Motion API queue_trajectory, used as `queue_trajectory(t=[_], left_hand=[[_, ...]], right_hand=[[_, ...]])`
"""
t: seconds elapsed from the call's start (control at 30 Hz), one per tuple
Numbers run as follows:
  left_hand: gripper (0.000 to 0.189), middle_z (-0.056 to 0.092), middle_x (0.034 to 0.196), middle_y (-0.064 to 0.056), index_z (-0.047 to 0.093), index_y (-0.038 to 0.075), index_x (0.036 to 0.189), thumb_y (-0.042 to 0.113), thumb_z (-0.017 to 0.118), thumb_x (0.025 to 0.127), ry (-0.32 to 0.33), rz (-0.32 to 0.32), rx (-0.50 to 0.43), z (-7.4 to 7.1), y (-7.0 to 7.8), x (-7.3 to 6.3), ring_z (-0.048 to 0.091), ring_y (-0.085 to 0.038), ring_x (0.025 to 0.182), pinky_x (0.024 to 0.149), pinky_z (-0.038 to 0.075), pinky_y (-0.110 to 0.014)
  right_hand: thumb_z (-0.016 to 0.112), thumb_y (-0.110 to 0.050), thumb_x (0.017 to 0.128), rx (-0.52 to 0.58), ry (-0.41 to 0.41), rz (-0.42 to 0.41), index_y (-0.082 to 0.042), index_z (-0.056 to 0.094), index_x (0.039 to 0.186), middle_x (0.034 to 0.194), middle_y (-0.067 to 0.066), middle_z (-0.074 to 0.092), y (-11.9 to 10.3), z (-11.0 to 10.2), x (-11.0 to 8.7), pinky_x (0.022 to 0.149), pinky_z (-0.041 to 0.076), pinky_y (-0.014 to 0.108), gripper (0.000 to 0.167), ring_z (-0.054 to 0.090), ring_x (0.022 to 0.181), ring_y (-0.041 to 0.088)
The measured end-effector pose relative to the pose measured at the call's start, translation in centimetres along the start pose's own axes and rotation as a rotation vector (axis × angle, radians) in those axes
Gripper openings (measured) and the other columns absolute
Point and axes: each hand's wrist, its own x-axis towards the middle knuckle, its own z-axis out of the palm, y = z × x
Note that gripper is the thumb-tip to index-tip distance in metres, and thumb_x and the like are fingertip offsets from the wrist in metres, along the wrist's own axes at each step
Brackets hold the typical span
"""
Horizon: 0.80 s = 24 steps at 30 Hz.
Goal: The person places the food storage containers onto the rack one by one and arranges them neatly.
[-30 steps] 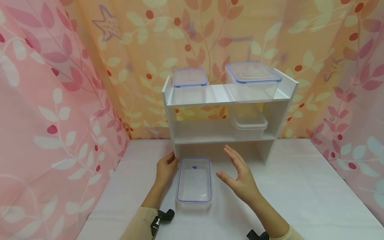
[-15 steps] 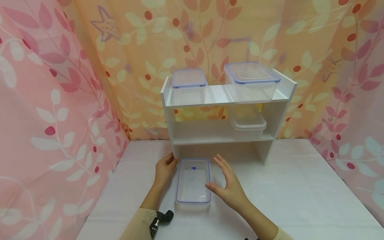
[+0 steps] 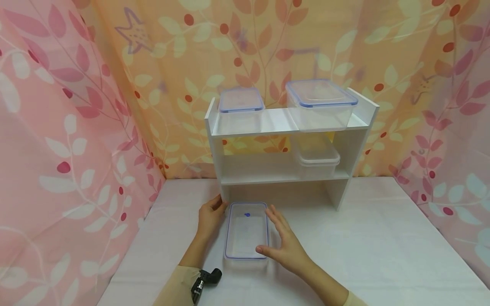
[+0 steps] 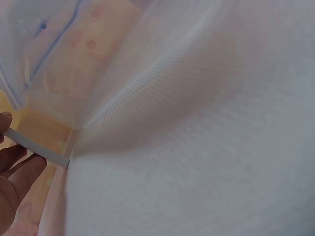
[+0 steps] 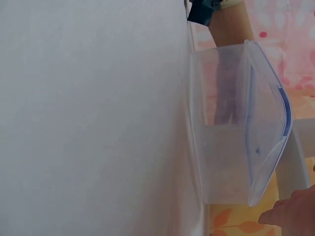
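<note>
On the white cloth stands a clear plastic food container (image 3: 246, 236) with a blue-rimmed lid, just in front of the lowest opening of a white shelf (image 3: 256, 170). My left hand (image 3: 208, 219) pinches the front edge of the shelf's left side panel; the left wrist view shows the thumb and fingers on either side of that panel (image 4: 42, 150). Beside the container's right side is my right hand (image 3: 291, 253), fingers extended and thumb apart, the thumb overlapping the lid from above. In the right wrist view the right hand (image 5: 295, 211) appears near the lidded top of the container (image 5: 226, 162).
Two blue-rimmed containers, a smaller one (image 3: 241, 102) at left and a larger one (image 3: 321, 104) at right, sit on the top shelf. A clear container (image 3: 319, 159) stands on the middle shelf at right. Patterned curtains (image 3: 183, 140) enclose the table (image 3: 383, 238).
My right hand has moved left and slightly toward me, from apart on the right to the container's right side. The left hand keeps its place on the shelf panel; the container has not moved.
</note>
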Motion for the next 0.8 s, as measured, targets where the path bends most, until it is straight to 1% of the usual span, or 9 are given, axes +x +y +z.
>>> queue_trajectory(t=[0.1,0.2,0.33,0.43,0.53,0.6,0.7,0.8], left_hand=[[0.046,0.069,0.131,-0.014,0.063,0.004,0.138,0.021,0.074,0.096,-0.003,-0.003,0.006,0.0,0.0,0.0,0.068,-0.025,0.119,0.090,0.060,-0.032],[0.046,0.068,0.132,-0.015,0.063,0.004,0.138,0.020,0.074,0.096,-0.005,-0.013,0.004,0.0,0.0,0.1,0.068,-0.025,0.119,0.090,0.060,-0.032],[0.046,0.068,0.132,-0.017,0.063,0.001,0.138,0.017,0.074,0.096,-0.005,-0.010,0.004,0.0,0.0,0.0,0.068,-0.026,0.120,0.091,0.059,-0.034],[0.046,0.068,0.132,-0.017,0.063,0.000,0.137,0.017,0.074,0.096,-0.003,-0.002,0.009,0.0,-0.1,0.1,0.068,-0.026,0.120,0.092,0.059,-0.034],[0.047,0.068,0.132,-0.018,0.063,0.000,0.137,0.019,0.074,0.096,-0.001,0.002,0.008,0.0,-0.2,0.1,0.069,-0.026,0.118,0.090,0.060,-0.033],[0.047,0.068,0.131,-0.018,0.063,0.001,0.137,0.019,0.074,0.096,-0.002,0.000,0.008,0.1,-0.2,0.1,0.069,-0.025,0.117,0.088,0.060,-0.032],[0.046,0.069,0.130,-0.017,0.064,0.003,0.137,0.020,0.075,0.096,0.001,-0.002,0.014,0.1,-0.1,0.1,0.070,-0.025,0.116,0.087,0.060,-0.031],[0.044,0.069,0.130,-0.016,0.065,0.004,0.137,0.019,0.074,0.096,0.001,-0.001,0.018,0.1,0.1,0.0,0.069,-0.026,0.117,0.088,0.060,-0.032]], right_hand=[[0.090,-0.039,0.077,0.007,-0.031,-0.004,-0.027,0.029,0.163,0.172,-0.008,0.008,0.3,0.2,-0.1,0.114,0.022,0.075,0.106,0.010,0.158,0.034],[0.092,-0.040,0.074,0.006,-0.052,-0.001,-0.022,0.029,0.163,0.173,-0.005,0.006,0.5,0.6,-0.1,0.115,0.022,0.074,0.110,0.010,0.158,0.035],[0.093,-0.044,0.071,-0.011,-0.075,0.030,-0.024,0.026,0.164,0.172,-0.007,0.004,1.1,1.0,-0.2,0.117,0.023,0.071,0.116,0.011,0.158,0.033],[0.093,-0.044,0.071,-0.022,-0.094,0.046,-0.024,0.024,0.164,0.173,-0.005,0.002,1.4,1.3,-0.2,0.117,0.024,0.070,0.117,0.011,0.157,0.035],[0.094,-0.040,0.071,-0.014,-0.104,0.048,-0.021,0.024,0.164,0.173,0.001,0.002,1.7,1.5,-0.3,0.116,0.024,0.071,0.118,0.011,0.157,0.040],[0.095,-0.037,0.070,-0.011,-0.113,0.060,-0.022,0.023,0.165,0.174,0.005,0.000,1.9,1.8,-0.4,0.116,0.024,0.071,0.120,0.009,0.156,0.041],[0.096,-0.040,0.067,-0.009,-0.126,0.060,-0.021,0.021,0.165,0.173,0.009,-0.005,2.3,2.1,-0.5,0.116,0.023,0.072,0.125,0.005,0.156,0.044],[0.097,-0.045,0.064,-0.012,-0.144,0.067,-0.020,0.019,0.165,0.172,0.009,-0.012,2.5,2.5,-0.7,0.116,0.022,0.072,0.131,0.001,0.155,0.045]])
